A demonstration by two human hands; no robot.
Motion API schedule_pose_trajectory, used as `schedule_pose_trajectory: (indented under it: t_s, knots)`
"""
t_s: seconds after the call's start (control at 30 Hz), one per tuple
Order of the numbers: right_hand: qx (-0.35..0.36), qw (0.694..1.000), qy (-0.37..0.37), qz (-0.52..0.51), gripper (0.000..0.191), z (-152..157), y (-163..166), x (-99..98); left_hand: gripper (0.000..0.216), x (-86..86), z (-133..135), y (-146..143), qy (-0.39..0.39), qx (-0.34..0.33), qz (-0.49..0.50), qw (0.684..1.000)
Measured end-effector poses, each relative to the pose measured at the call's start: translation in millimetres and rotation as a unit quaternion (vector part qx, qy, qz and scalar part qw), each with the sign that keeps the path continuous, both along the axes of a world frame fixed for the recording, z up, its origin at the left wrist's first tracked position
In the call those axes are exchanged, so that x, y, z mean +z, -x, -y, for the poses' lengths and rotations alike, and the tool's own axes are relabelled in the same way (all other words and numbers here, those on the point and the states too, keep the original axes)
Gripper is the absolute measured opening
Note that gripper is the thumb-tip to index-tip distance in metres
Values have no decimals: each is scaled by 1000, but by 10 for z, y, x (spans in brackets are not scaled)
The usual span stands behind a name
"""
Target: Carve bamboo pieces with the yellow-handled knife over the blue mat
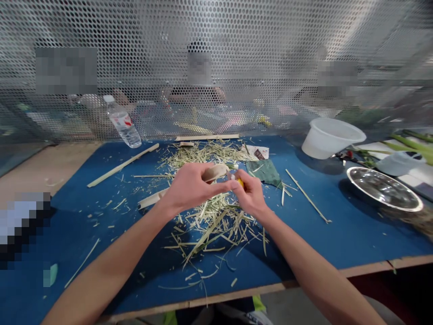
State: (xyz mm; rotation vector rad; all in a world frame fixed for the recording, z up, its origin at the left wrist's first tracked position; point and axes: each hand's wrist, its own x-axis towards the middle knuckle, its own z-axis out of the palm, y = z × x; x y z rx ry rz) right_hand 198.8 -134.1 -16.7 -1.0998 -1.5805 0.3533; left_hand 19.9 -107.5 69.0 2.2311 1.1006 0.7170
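Where the blue mat (355, 234) meets the table's near edge, both forearms reach in over a heap of shavings (213, 221). Just past the heap, the left hand (189, 187) is wrapped around a pale stick (216, 171), most of it hidden by the fingers. Touching it, the right hand (248, 194) pinches something yellow (240, 182); too little shows to say what. Right of the heap lie a thin sliver (306, 195) and a steel bowl (384, 188), with a white tub (329, 136) behind. Left of it, further back, stands a bottle (122, 122). Beyond the mesh screen (237, 54), blurred people sit.
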Motion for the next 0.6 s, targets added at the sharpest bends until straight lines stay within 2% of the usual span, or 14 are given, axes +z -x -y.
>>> schedule_pose_trajectory:
  t_s: [0.13, 0.2, 0.33, 0.47, 0.6]
  knots:
    - [-76, 995, 45, -47, 44, -52, 33, -3, 43, -53, 22, -33, -62, 31, 24, 997]
    - [-90, 991, 59, -84, 44, -84, 32, -23, 43, -63, 34, -49, -81, 37, 31, 996]
    - [-32, 989, 47, -134, 46, -88, -17, -76, 45, -49, 28, -47, -84, 49, 7, 995]
    - [29, 996, 25, -78, 46, -27, -38, -96, 37, -45, 2, -28, -120, 64, -9, 991]
    - [42, 999, -1, -28, 48, 13, -11, -63, 30, -43, 6, -19, -143, 77, -51, 985]
